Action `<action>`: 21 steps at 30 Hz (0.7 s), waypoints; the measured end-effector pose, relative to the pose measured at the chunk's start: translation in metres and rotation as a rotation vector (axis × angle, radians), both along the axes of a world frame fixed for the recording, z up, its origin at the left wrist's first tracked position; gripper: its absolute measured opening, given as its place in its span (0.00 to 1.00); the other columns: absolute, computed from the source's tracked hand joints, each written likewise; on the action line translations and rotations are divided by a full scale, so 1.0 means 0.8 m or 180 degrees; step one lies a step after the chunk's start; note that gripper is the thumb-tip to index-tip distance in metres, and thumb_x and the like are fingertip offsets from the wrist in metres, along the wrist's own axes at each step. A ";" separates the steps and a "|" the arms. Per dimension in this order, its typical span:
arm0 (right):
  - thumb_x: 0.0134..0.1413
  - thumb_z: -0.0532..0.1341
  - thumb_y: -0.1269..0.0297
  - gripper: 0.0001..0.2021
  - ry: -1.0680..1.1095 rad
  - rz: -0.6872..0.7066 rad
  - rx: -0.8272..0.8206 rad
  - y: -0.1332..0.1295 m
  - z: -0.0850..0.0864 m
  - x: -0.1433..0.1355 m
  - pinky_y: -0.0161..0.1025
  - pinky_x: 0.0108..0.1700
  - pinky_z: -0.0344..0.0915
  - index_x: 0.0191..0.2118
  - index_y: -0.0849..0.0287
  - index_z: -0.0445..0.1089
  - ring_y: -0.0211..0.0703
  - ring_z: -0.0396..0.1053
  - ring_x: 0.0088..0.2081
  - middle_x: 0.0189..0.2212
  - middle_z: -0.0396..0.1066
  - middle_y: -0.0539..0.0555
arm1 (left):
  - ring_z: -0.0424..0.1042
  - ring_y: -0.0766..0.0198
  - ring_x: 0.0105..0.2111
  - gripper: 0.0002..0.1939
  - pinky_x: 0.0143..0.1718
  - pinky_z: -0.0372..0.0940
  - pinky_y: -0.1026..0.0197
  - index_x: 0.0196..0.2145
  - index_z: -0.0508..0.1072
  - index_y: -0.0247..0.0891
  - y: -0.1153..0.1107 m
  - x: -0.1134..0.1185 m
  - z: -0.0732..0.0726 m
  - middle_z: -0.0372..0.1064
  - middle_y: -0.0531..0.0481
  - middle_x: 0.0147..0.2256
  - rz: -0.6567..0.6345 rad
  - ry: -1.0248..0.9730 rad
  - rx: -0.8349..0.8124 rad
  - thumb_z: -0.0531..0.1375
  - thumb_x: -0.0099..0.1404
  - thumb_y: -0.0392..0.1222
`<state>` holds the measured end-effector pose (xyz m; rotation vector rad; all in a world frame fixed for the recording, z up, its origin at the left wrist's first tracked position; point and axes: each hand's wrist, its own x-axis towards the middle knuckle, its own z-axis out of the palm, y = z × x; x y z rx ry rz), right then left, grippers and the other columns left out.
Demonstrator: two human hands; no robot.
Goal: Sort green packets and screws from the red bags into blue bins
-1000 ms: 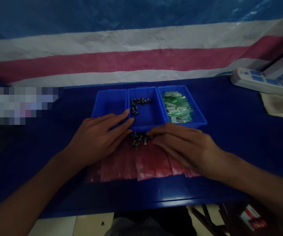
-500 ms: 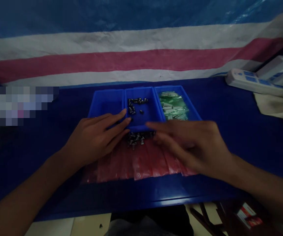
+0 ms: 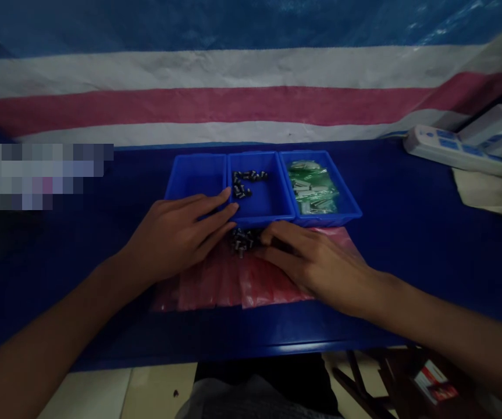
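My left hand (image 3: 185, 233) lies with fingers outstretched and apart, across the front of the left blue bin (image 3: 200, 174) and the corner of the middle blue bin (image 3: 268, 201). Dark small screws (image 3: 242, 189) sit along the back and left of the middle bin. In front of it, a pile of similar screws (image 3: 241, 240) rests on pink plastic bags (image 3: 220, 285). My right hand (image 3: 307, 256) is at the right side of this pile with thumb and index finger bent together; what is between the fingertips is hidden.
The right blue bin (image 3: 351, 206) holds green-tinted clear bags (image 3: 314, 189) with pale and metal parts. A white power strip (image 3: 451, 148) lies at the back right of the blue table (image 3: 408, 244). A striped sheet (image 3: 233, 105) hangs behind.
My right hand has drawn back from the middle bin's front wall down to the screw pile, its fingers now curled. A loose screw in the bin now lies nearer the others. My left hand stays put.
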<state>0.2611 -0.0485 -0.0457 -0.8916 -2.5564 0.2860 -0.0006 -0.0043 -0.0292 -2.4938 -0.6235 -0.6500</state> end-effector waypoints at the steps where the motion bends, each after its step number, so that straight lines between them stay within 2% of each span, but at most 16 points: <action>1: 0.75 0.55 0.74 0.10 0.0085 -0.0098 -0.0198 -0.001 0.001 0.000 0.34 0.41 0.75 0.43 0.61 0.75 0.39 0.76 0.39 0.40 0.75 0.54 | 0.84 0.57 0.42 0.09 0.41 0.81 0.57 0.51 0.78 0.36 0.000 -0.001 0.000 0.80 0.44 0.53 0.0028 0.0032 -0.0009 0.60 0.78 0.39; 3: 0.74 0.55 0.76 0.10 0.0129 -0.0088 -0.0189 -0.002 0.000 0.000 0.34 0.43 0.76 0.45 0.61 0.74 0.39 0.78 0.40 0.44 0.75 0.55 | 0.84 0.58 0.43 0.10 0.40 0.81 0.57 0.51 0.79 0.39 -0.002 -0.001 0.000 0.80 0.46 0.54 0.0081 0.0082 -0.0047 0.58 0.79 0.40; 7: 0.68 0.56 0.82 0.13 -0.0135 0.0282 0.0357 -0.001 -0.004 0.003 0.44 0.52 0.78 0.50 0.65 0.74 0.50 0.77 0.51 0.52 0.75 0.62 | 0.84 0.56 0.41 0.10 0.35 0.80 0.56 0.51 0.78 0.37 -0.006 0.002 0.005 0.80 0.45 0.54 0.0130 0.0189 -0.0027 0.57 0.79 0.39; 10: 0.67 0.58 0.82 0.13 -0.0264 0.0246 0.0464 -0.001 -0.005 0.002 0.47 0.49 0.79 0.49 0.65 0.75 0.51 0.77 0.48 0.49 0.76 0.61 | 0.84 0.56 0.39 0.09 0.30 0.77 0.56 0.50 0.78 0.34 -0.009 0.007 0.008 0.81 0.44 0.51 0.0171 0.0297 0.0168 0.59 0.78 0.37; 15: 0.66 0.60 0.81 0.11 -0.0424 0.0153 0.0822 -0.005 0.000 -0.001 0.45 0.45 0.78 0.47 0.65 0.78 0.51 0.75 0.44 0.45 0.77 0.61 | 0.83 0.57 0.39 0.10 0.34 0.79 0.56 0.50 0.78 0.34 -0.009 0.010 0.007 0.81 0.44 0.50 0.0185 0.0171 0.0163 0.58 0.79 0.38; 21: 0.68 0.61 0.80 0.09 -0.0410 0.0276 0.0716 0.000 -0.002 0.002 0.46 0.47 0.77 0.48 0.67 0.77 0.52 0.74 0.45 0.47 0.78 0.61 | 0.84 0.56 0.39 0.09 0.34 0.80 0.55 0.51 0.77 0.35 -0.006 0.008 0.007 0.81 0.44 0.51 0.0145 0.0147 0.0152 0.60 0.77 0.38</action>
